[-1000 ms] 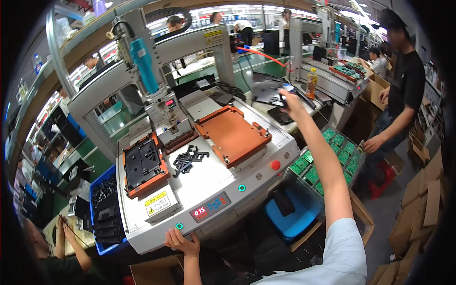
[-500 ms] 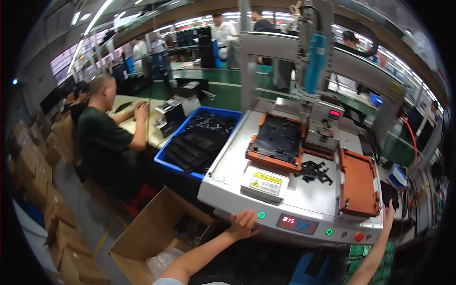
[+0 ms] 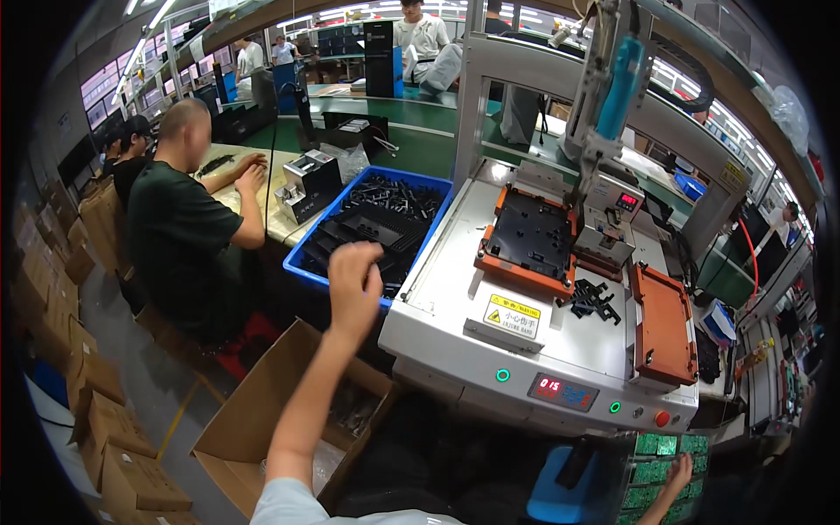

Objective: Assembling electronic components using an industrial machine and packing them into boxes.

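Observation:
My left hand (image 3: 353,284) is raised over the near edge of a blue bin (image 3: 404,171). Its fingers are loosely bent, the thumb stands apart from them, and no object shows in it. Flat black plastic covers (image 3: 372,229) and small black parts (image 3: 398,197) fill the bin. Low at the right, my right hand (image 3: 679,477) hovers by green circuit boards (image 3: 649,472), fingers stretched and seemingly bare. On the white bench machine (image 3: 437,311), one orange fixture (image 3: 560,282) carries a black panel (image 3: 530,234). A second orange fixture (image 3: 662,324) on the right holds nothing.
A teal screwdriver unit (image 3: 619,87) hangs over the machine. Loose black clips (image 3: 595,302) lie between the fixtures. Below the bin stands an open cardboard box (image 3: 254,420). At left a person in a dark shirt (image 3: 184,219) sits at a table. A red button (image 3: 662,418) sits on the front panel.
My left hand has left the machine's front edge by the green-ringed button and risen to the blue bin. My right hand has dropped from the machine's right side toward the circuit boards. The view has shifted.

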